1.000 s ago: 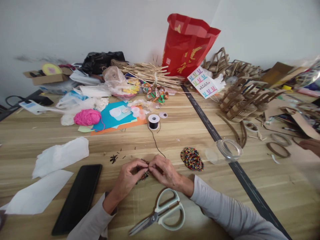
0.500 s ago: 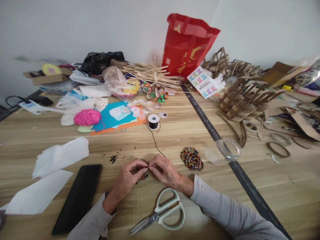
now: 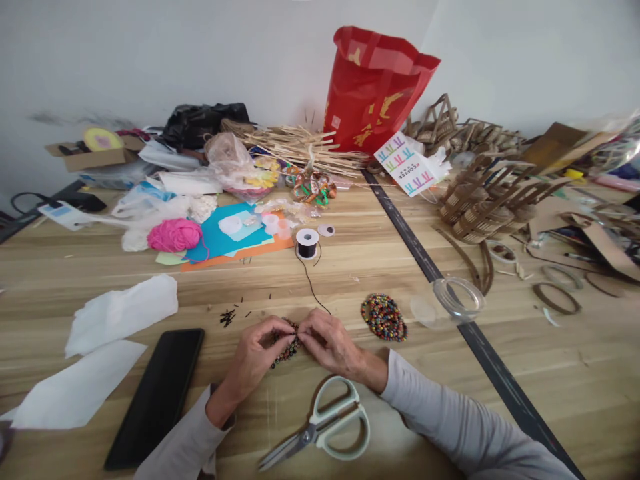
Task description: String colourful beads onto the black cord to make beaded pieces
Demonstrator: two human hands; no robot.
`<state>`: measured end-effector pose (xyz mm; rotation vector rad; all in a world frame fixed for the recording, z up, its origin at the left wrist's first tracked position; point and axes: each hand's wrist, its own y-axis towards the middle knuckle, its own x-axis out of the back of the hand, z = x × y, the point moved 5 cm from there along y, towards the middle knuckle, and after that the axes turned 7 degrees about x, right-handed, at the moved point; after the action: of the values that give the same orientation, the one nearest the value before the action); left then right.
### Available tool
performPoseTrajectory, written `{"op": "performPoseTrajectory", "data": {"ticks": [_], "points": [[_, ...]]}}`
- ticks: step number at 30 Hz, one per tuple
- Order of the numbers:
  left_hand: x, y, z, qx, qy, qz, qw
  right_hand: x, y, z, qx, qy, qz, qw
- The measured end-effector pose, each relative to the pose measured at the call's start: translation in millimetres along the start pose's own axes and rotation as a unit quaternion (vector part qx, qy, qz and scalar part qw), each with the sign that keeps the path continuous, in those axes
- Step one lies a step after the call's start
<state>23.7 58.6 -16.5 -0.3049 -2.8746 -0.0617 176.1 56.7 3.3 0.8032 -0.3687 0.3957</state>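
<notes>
Between my two hands lies a string of small dark brown and reddish beads (image 3: 286,355), partly covered by my fingers. My left hand (image 3: 260,350) is closed in a pinch at the top of the beads. Thumb and index finger of my right hand (image 3: 327,341) are pinched too, their tips meeting those of the left. A thin black cord (image 3: 311,287) runs from a white spool (image 3: 307,244) down to my right hand, where it disappears. What exactly sits between the fingertips is too small to see. Scissors (image 3: 320,423) with pale handles lie just below my hands.
Right of my hands is a coil of multicoloured beads (image 3: 384,317), then a clear ring-shaped roll (image 3: 459,300). Short black bits (image 3: 228,317), a black phone-like slab (image 3: 155,400) and white paper (image 3: 123,313) lie left. Small woven baskets (image 3: 483,210) and a red bag (image 3: 375,93) stand behind.
</notes>
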Motion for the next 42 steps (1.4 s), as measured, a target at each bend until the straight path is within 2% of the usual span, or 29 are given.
{"op": "performPoseTrajectory", "data": {"ticks": [35, 42], "points": [[-2.6, 0.1, -1.3, -0.006, -0.007, 0.018, 1.000, -0.2, 0.5, 0.8, 0.002, -0.003, 0.006, 1.000], [-2.7, 0.2, -0.4, 0.004, 0.003, 0.012, 1.000, -1.9, -3.1, -3.6, 0.002, -0.002, -0.008, 1.000]]}}
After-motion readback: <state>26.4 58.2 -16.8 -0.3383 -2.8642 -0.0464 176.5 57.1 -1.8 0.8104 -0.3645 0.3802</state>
